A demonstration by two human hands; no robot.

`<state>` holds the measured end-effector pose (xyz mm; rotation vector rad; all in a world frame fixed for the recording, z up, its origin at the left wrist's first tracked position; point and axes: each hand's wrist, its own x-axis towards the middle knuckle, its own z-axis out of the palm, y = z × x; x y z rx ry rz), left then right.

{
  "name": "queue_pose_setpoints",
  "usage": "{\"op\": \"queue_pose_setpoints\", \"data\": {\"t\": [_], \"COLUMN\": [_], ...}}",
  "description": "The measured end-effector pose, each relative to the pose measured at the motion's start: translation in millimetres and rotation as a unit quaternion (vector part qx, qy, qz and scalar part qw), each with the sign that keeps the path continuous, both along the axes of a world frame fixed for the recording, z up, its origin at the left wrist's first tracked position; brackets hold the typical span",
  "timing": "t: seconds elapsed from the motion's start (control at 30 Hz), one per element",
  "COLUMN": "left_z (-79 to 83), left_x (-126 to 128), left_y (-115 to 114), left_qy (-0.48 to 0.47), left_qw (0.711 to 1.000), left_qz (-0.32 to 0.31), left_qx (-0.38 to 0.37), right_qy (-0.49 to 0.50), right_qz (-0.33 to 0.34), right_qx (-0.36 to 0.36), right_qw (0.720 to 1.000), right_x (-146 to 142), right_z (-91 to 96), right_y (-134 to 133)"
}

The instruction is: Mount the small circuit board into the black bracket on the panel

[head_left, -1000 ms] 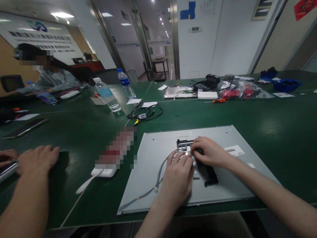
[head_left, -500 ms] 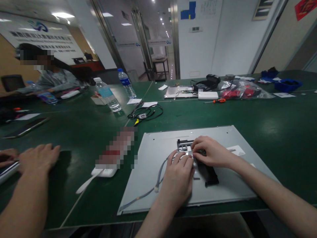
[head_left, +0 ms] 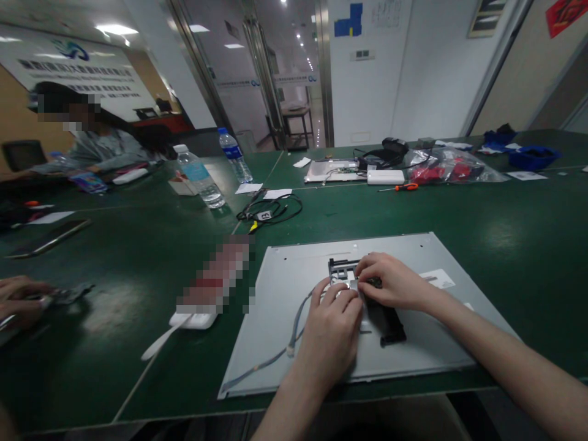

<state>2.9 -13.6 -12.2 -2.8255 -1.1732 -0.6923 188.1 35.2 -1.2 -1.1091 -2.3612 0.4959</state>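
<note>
A pale grey metal panel (head_left: 271,306) lies flat on the green table, and a black bracket-like part (head_left: 388,321) with silver metal pieces sits at its middle. My left hand (head_left: 335,321) bends its fingers over the left side of that part, fingertips close together. From the right, my right hand (head_left: 388,278) pinches at the same spot, its thumb and fingers nearly meeting my left fingertips. Whatever lies between the fingers is hidden. A thin grey cable (head_left: 296,318) with a small white connector runs from under my left hand to the panel's lower left corner.
Left of the panel lies a white device (head_left: 195,318) with a strap, partly blurred out. Beyond are a coiled black cable (head_left: 275,211), two water bottles (head_left: 202,177), an orange-handled screwdriver (head_left: 407,187) and a plastic bag (head_left: 452,166). Another person's hand (head_left: 21,300) is at far left.
My hands stay at the same spot, with only slight finger movement. The other person's forearm at the left has drawn back, and a small dark object now shows by that person's hand.
</note>
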Motion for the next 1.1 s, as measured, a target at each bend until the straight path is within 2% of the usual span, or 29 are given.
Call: {"op": "queue_pose_setpoints", "data": {"t": [0.87, 1.1], "left_z": [-0.9, -1.7], "left_x": [-1.0, -0.5], "left_y": [-0.3, 0.3], "left_qy": [-0.007, 0.001], "left_qw": [1.000, 1.000], "left_qz": [-0.015, -0.012], "left_qx": [0.009, 0.016], "right_qy": [0.017, 0.016], "right_qz": [-0.009, 0.032], "right_qx": [-0.007, -0.006], "right_qw": [1.000, 0.999], "right_x": [3.9, 2.1], "right_z": [0.8, -2.9], "right_y": [2.8, 4.1]}}
